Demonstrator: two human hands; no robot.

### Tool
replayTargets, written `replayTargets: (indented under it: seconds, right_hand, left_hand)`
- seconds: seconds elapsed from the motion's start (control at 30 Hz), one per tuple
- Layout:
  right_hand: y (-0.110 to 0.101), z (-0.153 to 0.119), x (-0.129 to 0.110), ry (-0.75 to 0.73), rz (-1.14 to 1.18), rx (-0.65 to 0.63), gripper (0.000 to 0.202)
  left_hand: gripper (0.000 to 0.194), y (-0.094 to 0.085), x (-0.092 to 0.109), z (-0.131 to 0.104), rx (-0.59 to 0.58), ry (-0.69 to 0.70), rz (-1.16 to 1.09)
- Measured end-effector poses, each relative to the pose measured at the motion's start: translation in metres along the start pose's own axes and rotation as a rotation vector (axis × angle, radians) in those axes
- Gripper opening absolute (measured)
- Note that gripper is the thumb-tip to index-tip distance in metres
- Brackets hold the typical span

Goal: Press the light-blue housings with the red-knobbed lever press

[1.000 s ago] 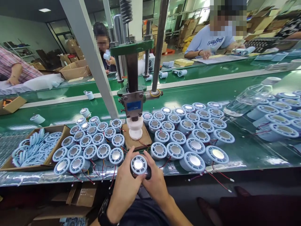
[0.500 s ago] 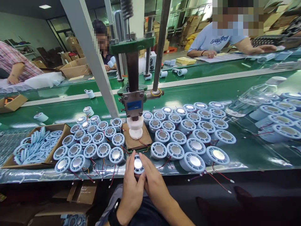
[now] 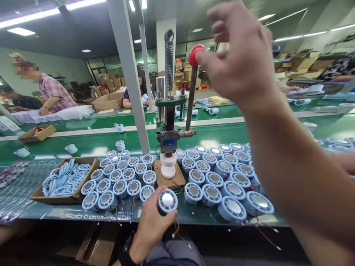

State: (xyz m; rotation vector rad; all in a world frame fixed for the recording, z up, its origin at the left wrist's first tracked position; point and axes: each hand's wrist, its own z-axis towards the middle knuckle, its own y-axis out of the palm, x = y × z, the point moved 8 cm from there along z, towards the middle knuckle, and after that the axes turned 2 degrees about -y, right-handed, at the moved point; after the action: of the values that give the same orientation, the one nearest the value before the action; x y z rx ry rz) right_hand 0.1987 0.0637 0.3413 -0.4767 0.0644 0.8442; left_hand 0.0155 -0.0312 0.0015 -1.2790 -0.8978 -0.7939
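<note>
My left hand (image 3: 149, 221) is wrapped round a light blue round housing (image 3: 168, 200) with a silver disc on top and thin wires hanging below. It holds this at the bench's front edge, in front of the hand press (image 3: 169, 142). At upper right, my right hand (image 3: 238, 55) is raised and blurred, its fingers apart. The thumb overlaps or touches the red ball knob (image 3: 195, 55) of the press lever; contact cannot be told. Under the press ram, a white plastic fixture (image 3: 168, 169) stands on a brown board (image 3: 179, 180).
Rows of similar housings (image 3: 119, 187) flank the press on both sides. A carton (image 3: 59, 199) of light blue rings stands at left. A grey post (image 3: 130, 74) rises behind the press. People sit or stand beyond the green conveyor (image 3: 97, 146).
My right hand has left the housing and risen to the lever knob. My left hand alone now holds the housing. The camera view has tilted upward.
</note>
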Motion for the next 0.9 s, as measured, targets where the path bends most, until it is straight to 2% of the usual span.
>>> replayTargets:
  seconds: [0.03,0.1,0.17,0.27,0.37,0.53,0.63,0.8,0.9]
  right_hand:
    - [0.012,0.023,0.008,0.045,0.029,-0.024,0.057]
    - [0.043,0.05,0.025,0.125,0.123,-0.115,0.071]
    - [0.068,0.057,0.04,0.194,0.194,-0.147,0.071]
    - [0.078,0.054,0.051,0.24,0.261,-0.053,0.065]
    - [0.077,0.049,0.052,0.265,0.322,-0.021,0.063]
    - [0.072,0.042,0.051,0.302,0.357,0.001,0.062]
    - [0.073,0.041,0.049,0.274,0.358,0.017,0.063]
    - [0.07,0.043,0.045,0.305,0.38,0.123,0.028]
    - [0.053,0.027,0.041,0.352,0.406,0.089,0.029]
  left_hand:
    - [0.056,-0.013,0.007,0.011,0.027,0.019,0.002]
    - [0.057,-0.036,0.016,0.039,0.049,0.051,0.012]
    - [0.055,-0.049,0.02,0.069,0.039,0.084,0.027]
    - [0.049,-0.055,0.017,0.102,0.017,0.114,0.013]
    - [0.049,-0.044,0.013,0.114,-0.037,0.122,-0.052]
    - [0.052,-0.001,0.02,0.123,-0.229,0.185,-0.252]
    - [0.053,0.016,0.018,0.132,-0.322,0.191,-0.354]
    - [0.051,0.02,0.003,0.134,-0.347,0.184,-0.332]
    - [0.06,0.018,0.002,0.131,-0.336,0.213,-0.262]
